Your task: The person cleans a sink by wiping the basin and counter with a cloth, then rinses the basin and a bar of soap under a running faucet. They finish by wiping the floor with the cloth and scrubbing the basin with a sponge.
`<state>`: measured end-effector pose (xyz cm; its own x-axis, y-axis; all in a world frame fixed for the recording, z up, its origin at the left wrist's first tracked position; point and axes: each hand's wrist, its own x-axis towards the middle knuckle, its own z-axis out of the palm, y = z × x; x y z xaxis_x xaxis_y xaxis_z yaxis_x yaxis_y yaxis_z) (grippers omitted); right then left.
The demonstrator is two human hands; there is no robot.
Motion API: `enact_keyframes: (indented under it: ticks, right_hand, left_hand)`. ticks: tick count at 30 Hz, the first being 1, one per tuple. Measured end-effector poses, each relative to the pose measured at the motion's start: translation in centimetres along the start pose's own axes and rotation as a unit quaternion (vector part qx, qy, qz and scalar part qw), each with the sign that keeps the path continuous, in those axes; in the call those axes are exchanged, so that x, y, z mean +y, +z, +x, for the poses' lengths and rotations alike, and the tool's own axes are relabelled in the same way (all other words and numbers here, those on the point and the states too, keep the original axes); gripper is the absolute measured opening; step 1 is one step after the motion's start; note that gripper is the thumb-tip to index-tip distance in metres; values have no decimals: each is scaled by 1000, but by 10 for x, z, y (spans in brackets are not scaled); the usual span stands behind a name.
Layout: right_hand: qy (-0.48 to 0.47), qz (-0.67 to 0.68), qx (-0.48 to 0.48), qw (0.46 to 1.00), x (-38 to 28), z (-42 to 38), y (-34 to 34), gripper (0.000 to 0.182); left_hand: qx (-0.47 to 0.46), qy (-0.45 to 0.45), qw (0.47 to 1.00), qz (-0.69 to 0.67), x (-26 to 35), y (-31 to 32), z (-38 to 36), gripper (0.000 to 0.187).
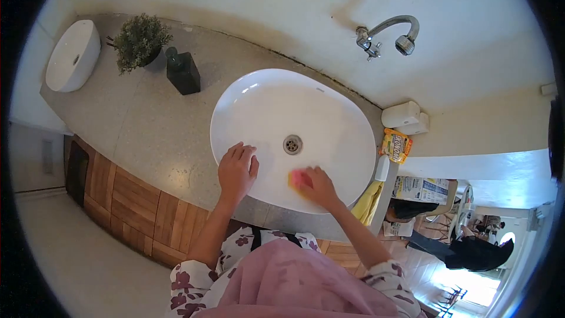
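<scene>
A white oval basin (329,123) with a round metal drain (292,145) sits on the grey counter. Inside it, near the front edge, my right hand (318,186) is closed on a pink and yellow sponge (298,180), which touches the basin's inner surface to the right of my left hand. Resting at the basin's front left rim, my left hand (238,169) has its fingers bent and its thumb apart, with nothing in it.
A wall tap (388,32) overhangs the back. Right of the basin are paper rolls (401,115), an orange packet (396,145), a white bottle (382,168) and a yellow cloth (368,202). Leftward stand a dark bottle (183,73), a plant (141,41) and another basin (73,56). A person (477,252) is far right.
</scene>
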<state>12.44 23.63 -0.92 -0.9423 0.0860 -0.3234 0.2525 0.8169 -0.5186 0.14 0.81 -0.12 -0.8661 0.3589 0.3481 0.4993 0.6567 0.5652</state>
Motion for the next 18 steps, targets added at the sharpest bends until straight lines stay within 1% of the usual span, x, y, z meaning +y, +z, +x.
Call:
enact_keyframes:
  ticks: [1,3,5,6,8,9,11,13,15,17,18]
  right_hand:
    - [1,-1,-1,1000,6,-12,-6,37]
    - [35,-64,-69,995,23,-34,-22,39]
    - [144,-192,-62,969,25,-31,-46,37]
    - [130,-249,-9,960,32,-26,-54,34]
    - [116,-228,42,966,43,-16,-51,32]
    - [114,-227,39,967,43,-12,-40,32]
    - [89,-161,25,983,34,-2,-8,32]
    - [-8,-79,73,994,27,12,23,31]
    - [-51,-5,74,996,-5,39,35,29]
    - [-116,5,129,985,-27,78,48,21]
    - [-113,-23,137,984,-41,101,47,22]
  left_hand:
    - [-2,1,1000,-1,0,0,0,16]
    - [-12,1,1000,-1,0,0,-1,16]
    - [-22,2,1000,-1,-1,1,0,17]
    - [-26,-1,1000,-7,-2,1,0,20]
    - [-32,-10,999,-10,-3,0,-3,23]
    - [-22,-13,1000,-18,-2,0,-2,25]
    - [-12,-22,999,-22,-2,1,-2,27]
    - [9,-25,999,-27,-2,1,-2,32]
    - [18,-23,999,-28,-3,1,-2,32]
    - [27,-20,999,-29,-2,0,-2,33]
    - [27,-24,999,-36,-2,-1,-2,34]
